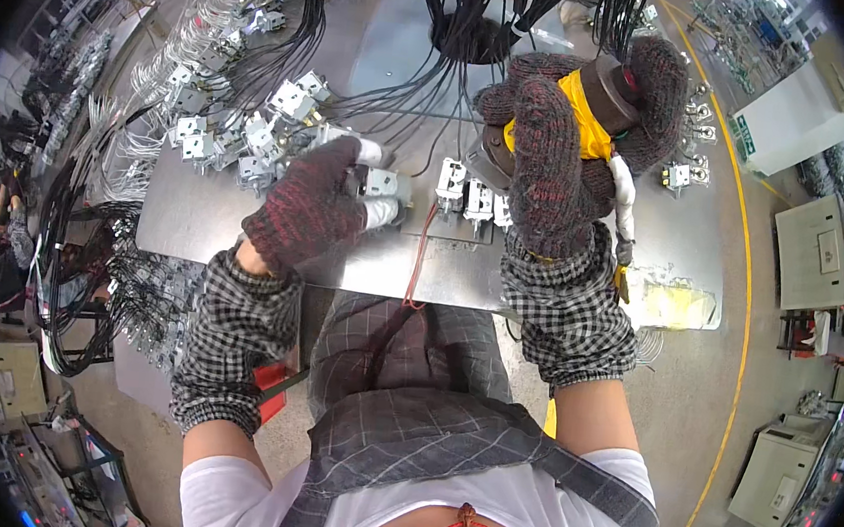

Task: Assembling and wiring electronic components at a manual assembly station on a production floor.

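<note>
My left hand [312, 199], in a dark red-and-black knitted glove with white-wrapped fingertips, is closed around a small boxy metal part [381, 182] on the metal tabletop. My right hand [561, 165], gloved alike, grips a dark cylindrical power tool [613, 90] wrapped with yellow tape. A cord wrapped in white [624, 196] hangs from the tool beside my wrist. The tool's front end points left, just above a short row of white-and-metal parts [478, 200]. Its tip is partly hidden by my fingers. Thin reddish wires [420, 263] run from this row over the table's near edge.
Several metal parts with wires [263, 134] are heaped on the left. Black cables [472, 37] pass through a round opening at the back. More parts [686, 171] lie at the right edge. Cable bundles [66, 262] hang at far left; a person [2, 247] sits beyond.
</note>
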`<state>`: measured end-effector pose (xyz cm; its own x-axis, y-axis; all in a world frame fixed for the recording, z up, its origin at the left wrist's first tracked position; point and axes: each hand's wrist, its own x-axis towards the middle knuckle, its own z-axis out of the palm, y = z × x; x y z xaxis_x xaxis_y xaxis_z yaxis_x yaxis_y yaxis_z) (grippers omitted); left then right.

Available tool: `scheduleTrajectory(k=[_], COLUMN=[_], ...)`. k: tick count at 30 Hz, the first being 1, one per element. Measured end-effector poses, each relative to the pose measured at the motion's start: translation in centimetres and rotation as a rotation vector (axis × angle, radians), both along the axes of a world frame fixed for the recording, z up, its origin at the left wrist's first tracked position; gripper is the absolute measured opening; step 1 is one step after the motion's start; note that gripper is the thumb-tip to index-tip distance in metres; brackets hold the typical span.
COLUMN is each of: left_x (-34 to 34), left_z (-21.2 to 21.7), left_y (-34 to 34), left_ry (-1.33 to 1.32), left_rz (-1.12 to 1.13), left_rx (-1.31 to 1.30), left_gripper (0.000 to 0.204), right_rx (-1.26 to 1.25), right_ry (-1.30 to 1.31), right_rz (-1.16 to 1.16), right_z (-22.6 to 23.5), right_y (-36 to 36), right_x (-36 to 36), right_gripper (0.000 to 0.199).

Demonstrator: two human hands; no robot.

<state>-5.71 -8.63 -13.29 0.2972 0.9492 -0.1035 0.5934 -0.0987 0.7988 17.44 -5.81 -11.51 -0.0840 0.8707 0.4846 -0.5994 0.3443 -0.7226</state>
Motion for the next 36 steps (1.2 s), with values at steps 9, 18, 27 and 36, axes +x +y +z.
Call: scheduleTrajectory(k=[9, 18, 27, 36], left_x=[3.6, 6.8, 4.0, 5.4], left_z=[1.0, 0.0, -0.2, 1.0], left_y=[-1.2, 0.6, 1.7, 1.6], left_ry=[-0.828, -0.134, -0.135, 0.133], left_rz=[0.099, -0.187, -0.231, -0.236], left_rx=[-0.160, 0.620, 0.370, 0.468], left_gripper=[0.054, 0.060, 0.060, 0.059], right_rx=[0.061, 0.282, 0.329, 0.325], right_ry=[-0.147, 0.160, 0.113, 0.044], right_rz=[-0.296, -0.495, -0.444, -0.397], right_z=[2.3, 4.2, 3.5, 0.8], right_y=[-1.4, 0.2, -0.3, -0.2], right_x=[-1.7, 1.0, 0.4, 0.2], right_gripper=[0.061, 0.058, 0.067, 0.066])
